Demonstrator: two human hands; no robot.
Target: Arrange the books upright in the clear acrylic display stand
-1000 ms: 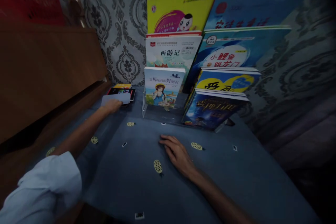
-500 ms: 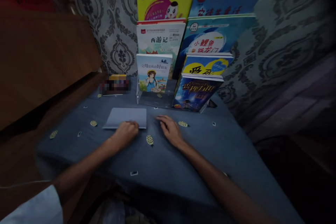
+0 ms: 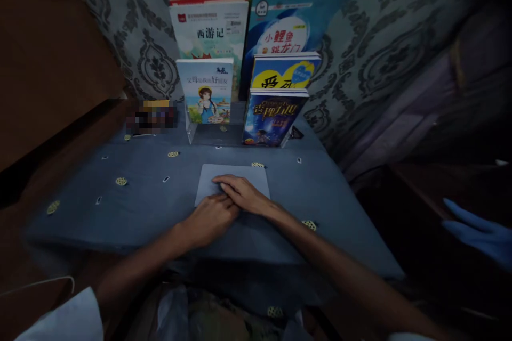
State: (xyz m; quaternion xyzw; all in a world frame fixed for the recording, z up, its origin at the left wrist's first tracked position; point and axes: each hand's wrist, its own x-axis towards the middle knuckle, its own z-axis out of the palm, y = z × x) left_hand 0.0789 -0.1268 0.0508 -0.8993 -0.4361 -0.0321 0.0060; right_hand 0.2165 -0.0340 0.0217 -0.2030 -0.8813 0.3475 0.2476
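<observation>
The left hand (image 3: 212,218) is closed, its curled fingers at the near edge of a pale sheet (image 3: 206,184); whether it pinches that edge cannot be told. The right hand (image 3: 244,194) is loosely open, its fingers together and reaching left over the sheet, touching the left hand's knuckles.

The sheet lies flat on the blue table (image 3: 152,213), in front of a clear stand (image 3: 190,134). The stand blocks the space behind the sheet, with books upright in two columns: a pale book (image 3: 208,96) at the front left, a dark blue book (image 3: 274,120) at the front right, taller ones behind. A small pile (image 3: 156,117), blurred out, sits left of the stand, and a black thing (image 3: 296,132) just right of it. Brown furniture (image 3: 48,74) borders the table's left; a blue thing (image 3: 476,226) shows at far right.
</observation>
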